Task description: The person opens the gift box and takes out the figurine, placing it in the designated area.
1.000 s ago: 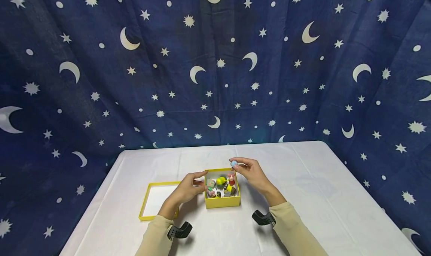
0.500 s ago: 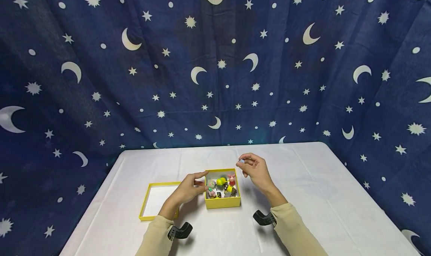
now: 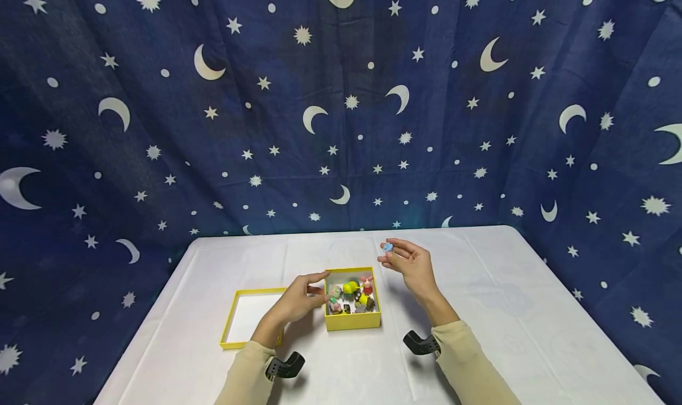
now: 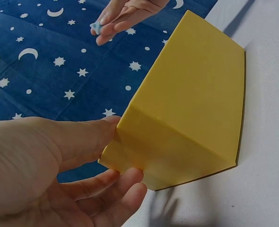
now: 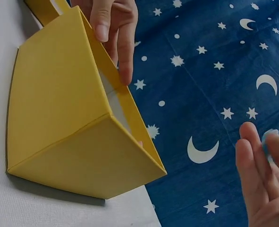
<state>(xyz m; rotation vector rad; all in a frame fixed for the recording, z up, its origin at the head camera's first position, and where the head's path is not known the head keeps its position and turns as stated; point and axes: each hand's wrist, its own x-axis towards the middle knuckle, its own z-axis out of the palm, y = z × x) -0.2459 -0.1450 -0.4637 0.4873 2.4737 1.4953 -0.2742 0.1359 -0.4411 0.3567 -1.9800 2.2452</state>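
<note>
A small light blue piece (image 3: 388, 248), its kind too small to tell, is pinched between the thumb and fingers of my right hand (image 3: 412, 269), held up behind and right of the box. My left hand (image 3: 298, 298) holds the left side of an open yellow box (image 3: 353, 321); the left wrist view shows its thumb and fingertips against the wall of the box (image 4: 186, 94). Several small toy figures lie inside, among them a yellow one (image 3: 349, 287) and a pink one in red (image 3: 367, 285). The right wrist view shows only part of the right hand (image 5: 266, 189).
A yellow-rimmed lid (image 3: 230, 322), white inside, lies left of the box, partly behind the left forearm. Both stand on a white-covered table (image 3: 458, 292). A dark blue curtain (image 3: 341, 138) with moons and stars hangs behind. Each wrist wears a black camera mount (image 3: 421, 343).
My right hand has moved up, back and slightly right, away from the box, with the light blue piece turning in its fingers. The left hand and box have stayed in place.
</note>
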